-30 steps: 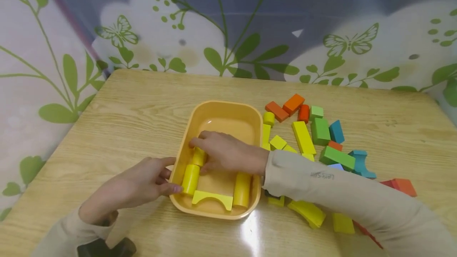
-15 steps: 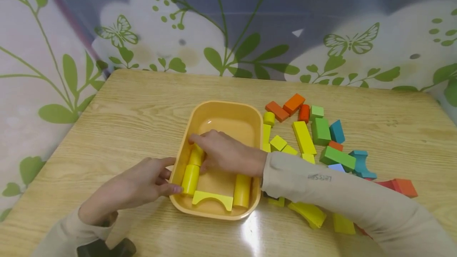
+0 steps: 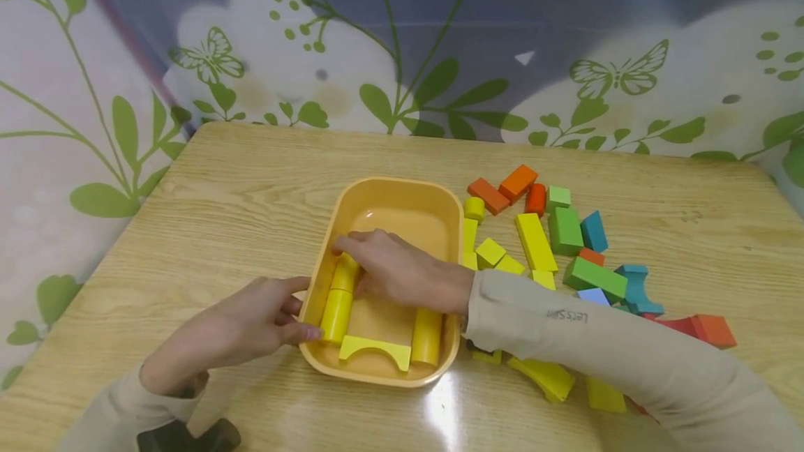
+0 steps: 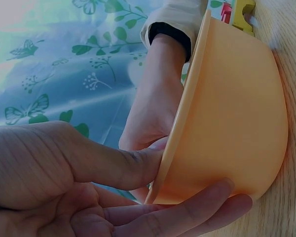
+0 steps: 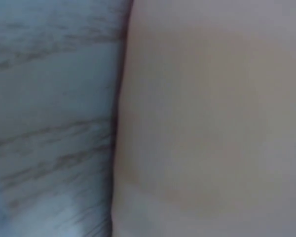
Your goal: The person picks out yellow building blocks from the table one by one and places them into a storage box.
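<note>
A peach-yellow plastic tub [image 3: 402, 190] stands on the wooden table. My left hand [image 3: 241, 323] holds its left side, thumb over the rim and fingers against the outer wall [image 4: 232, 108], as the left wrist view shows. Inside the tub, my right hand [image 3: 398, 267] grips a yellow cylinder block [image 3: 345, 273] along the left wall, covering part of it. End to end with that block lies another yellow cylinder [image 3: 336, 316]. A yellow arch block [image 3: 375, 349] lies along the near wall, and a third yellow cylinder [image 3: 426, 340] lies along the right wall.
Right of the tub lie several loose blocks, among them a long yellow block [image 3: 536, 243], a green block [image 3: 593, 277], an orange block [image 3: 518, 182] and a blue arch [image 3: 634, 288]. My right sleeve [image 3: 565, 326] passes over some of them. A patterned wall covering [image 3: 440, 40] backs the table.
The cylinder under my right hand has shifted slightly left, into line with the nearer cylinder. My left hand and the tub have stayed in place.
</note>
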Demonstrator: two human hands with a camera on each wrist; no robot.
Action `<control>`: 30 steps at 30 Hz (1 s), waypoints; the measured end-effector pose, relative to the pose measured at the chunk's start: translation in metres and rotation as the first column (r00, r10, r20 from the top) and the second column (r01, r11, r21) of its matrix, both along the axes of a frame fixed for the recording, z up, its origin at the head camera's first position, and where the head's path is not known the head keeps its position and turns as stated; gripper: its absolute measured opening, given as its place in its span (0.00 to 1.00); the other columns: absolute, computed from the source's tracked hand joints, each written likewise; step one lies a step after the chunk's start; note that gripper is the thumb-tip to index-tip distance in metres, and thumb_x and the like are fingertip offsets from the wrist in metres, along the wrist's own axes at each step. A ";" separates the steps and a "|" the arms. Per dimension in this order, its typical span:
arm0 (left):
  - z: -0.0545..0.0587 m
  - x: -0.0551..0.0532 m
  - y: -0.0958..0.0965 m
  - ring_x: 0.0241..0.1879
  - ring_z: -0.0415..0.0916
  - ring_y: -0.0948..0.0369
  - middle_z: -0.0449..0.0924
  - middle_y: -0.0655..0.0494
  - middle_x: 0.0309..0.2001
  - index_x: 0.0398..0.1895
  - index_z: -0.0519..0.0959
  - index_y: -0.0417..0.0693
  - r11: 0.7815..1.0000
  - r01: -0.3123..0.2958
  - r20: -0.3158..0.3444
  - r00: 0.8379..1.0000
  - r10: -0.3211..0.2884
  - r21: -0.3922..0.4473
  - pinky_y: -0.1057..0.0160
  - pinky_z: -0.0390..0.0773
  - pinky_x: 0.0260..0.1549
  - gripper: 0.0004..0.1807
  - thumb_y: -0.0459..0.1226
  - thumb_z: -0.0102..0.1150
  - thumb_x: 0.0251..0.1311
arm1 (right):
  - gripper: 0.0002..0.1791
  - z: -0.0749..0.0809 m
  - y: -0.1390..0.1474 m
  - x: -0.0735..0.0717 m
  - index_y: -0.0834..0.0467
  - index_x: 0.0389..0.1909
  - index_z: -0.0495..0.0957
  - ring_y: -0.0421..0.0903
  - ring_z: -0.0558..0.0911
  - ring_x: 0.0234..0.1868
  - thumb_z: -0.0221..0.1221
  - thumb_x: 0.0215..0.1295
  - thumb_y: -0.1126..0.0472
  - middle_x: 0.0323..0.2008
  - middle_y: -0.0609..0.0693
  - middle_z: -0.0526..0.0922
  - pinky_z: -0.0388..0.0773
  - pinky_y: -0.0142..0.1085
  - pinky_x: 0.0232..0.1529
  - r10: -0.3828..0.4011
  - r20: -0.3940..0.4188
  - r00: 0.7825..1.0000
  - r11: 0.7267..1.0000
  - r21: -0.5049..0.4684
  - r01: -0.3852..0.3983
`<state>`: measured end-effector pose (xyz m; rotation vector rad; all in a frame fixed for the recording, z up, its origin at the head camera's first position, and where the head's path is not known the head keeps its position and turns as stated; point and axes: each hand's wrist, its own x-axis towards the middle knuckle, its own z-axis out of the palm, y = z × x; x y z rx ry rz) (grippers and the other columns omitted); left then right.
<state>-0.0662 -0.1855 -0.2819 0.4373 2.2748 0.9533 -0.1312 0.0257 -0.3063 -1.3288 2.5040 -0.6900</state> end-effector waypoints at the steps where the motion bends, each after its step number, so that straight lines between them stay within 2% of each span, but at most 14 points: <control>1: 0.000 0.000 0.000 0.36 0.80 0.63 0.84 0.53 0.40 0.67 0.60 0.27 1.000 0.000 -0.002 1.000 0.000 -0.003 0.61 0.79 0.35 0.36 0.36 0.63 0.62 | 0.27 0.000 0.001 0.000 0.62 0.60 0.70 0.44 0.79 0.48 0.65 0.60 0.69 0.52 0.53 0.79 0.75 0.32 0.51 0.002 -0.004 1.000 1.000 -0.003 -0.002; 3: 0.000 0.000 0.001 0.36 0.80 0.63 0.84 0.52 0.40 0.66 0.61 0.27 1.000 0.000 -0.006 1.000 0.000 -0.006 0.60 0.79 0.35 0.35 0.36 0.63 0.61 | 0.26 0.002 0.003 -0.001 0.62 0.60 0.70 0.44 0.78 0.50 0.62 0.60 0.73 0.54 0.54 0.79 0.74 0.33 0.53 0.003 -0.011 1.000 1.000 -0.006 -0.003; 5: -0.001 -0.001 0.001 0.37 0.80 0.63 0.84 0.51 0.41 0.67 0.59 0.25 1.000 -0.006 -0.004 1.000 0.006 -0.018 0.60 0.79 0.35 0.37 0.36 0.64 0.61 | 0.26 0.009 0.008 -0.002 0.62 0.60 0.70 0.45 0.79 0.48 0.59 0.59 0.76 0.53 0.55 0.79 0.76 0.33 0.49 -0.020 -0.012 1.000 1.000 -0.005 0.020; 8: -0.002 0.000 0.002 0.37 0.80 0.62 0.84 0.50 0.41 0.67 0.58 0.23 1.000 -0.012 -0.010 1.000 0.012 -0.021 0.61 0.80 0.35 0.39 0.37 0.64 0.60 | 0.27 0.027 0.022 -0.007 0.62 0.60 0.70 0.46 0.81 0.45 0.57 0.59 0.78 0.54 0.57 0.79 0.78 0.32 0.44 -0.087 -0.038 0.996 0.996 -0.013 0.086; 10: -0.003 0.000 0.003 0.36 0.80 0.62 0.84 0.49 0.41 0.67 0.55 0.20 1.000 -0.016 -0.010 1.000 0.016 -0.020 0.61 0.80 0.35 0.41 0.36 0.64 0.60 | 0.26 0.042 0.037 -0.011 0.62 0.59 0.71 0.47 0.83 0.41 0.59 0.59 0.78 0.53 0.58 0.80 0.79 0.32 0.39 -0.140 -0.060 0.988 0.989 -0.047 0.137; 13: -0.003 0.002 0.002 0.37 0.81 0.62 0.84 0.47 0.41 0.66 0.54 0.18 1.000 -0.012 -0.015 1.000 0.012 -0.003 0.60 0.80 0.36 0.41 0.36 0.64 0.60 | 0.25 0.060 0.066 -0.012 0.62 0.57 0.72 0.48 0.84 0.41 0.61 0.58 0.77 0.53 0.57 0.80 0.81 0.35 0.40 -0.202 -0.093 0.975 0.976 -0.102 0.192; 16: -0.003 0.002 0.001 0.37 0.81 0.62 0.84 0.46 0.41 0.66 0.54 0.18 1.000 -0.010 -0.016 1.000 0.010 0.001 0.60 0.80 0.37 0.41 0.36 0.64 0.61 | 0.24 0.066 0.097 -0.005 0.62 0.56 0.73 0.48 0.84 0.41 0.63 0.58 0.75 0.51 0.56 0.80 0.81 0.39 0.41 -0.248 -0.109 0.963 0.965 -0.110 0.236; 22: -0.004 0.003 -0.001 0.39 0.81 0.60 0.83 0.45 0.42 0.66 0.54 0.18 1.000 -0.018 -0.015 1.000 0.018 -0.012 0.59 0.80 0.38 0.41 0.36 0.64 0.61 | 0.23 0.050 0.150 0.023 0.60 0.52 0.78 0.51 0.82 0.42 0.68 0.53 0.72 0.48 0.53 0.83 0.79 0.44 0.42 -0.285 -0.142 0.948 0.958 -0.008 0.287; 26: -0.004 0.001 -0.001 0.39 0.81 0.60 0.83 0.46 0.42 0.66 0.54 0.19 1.000 -0.019 -0.012 1.000 0.019 -0.020 0.58 0.80 0.37 0.42 0.37 0.64 0.60 | 0.22 0.032 0.178 0.039 0.58 0.49 0.80 0.53 0.81 0.47 0.69 0.52 0.73 0.48 0.52 0.82 0.79 0.46 0.44 -0.253 -0.137 0.958 0.963 0.061 0.263; 30: -0.002 0.000 0.000 0.38 0.81 0.60 0.84 0.46 0.42 0.66 0.55 0.19 1.000 -0.007 -0.019 1.000 0.007 -0.025 0.58 0.80 0.37 0.41 0.37 0.65 0.60 | 0.22 0.016 0.194 0.050 0.55 0.48 0.80 0.56 0.78 0.52 0.68 0.52 0.74 0.50 0.51 0.81 0.78 0.49 0.47 -0.240 -0.113 0.964 0.963 0.099 0.251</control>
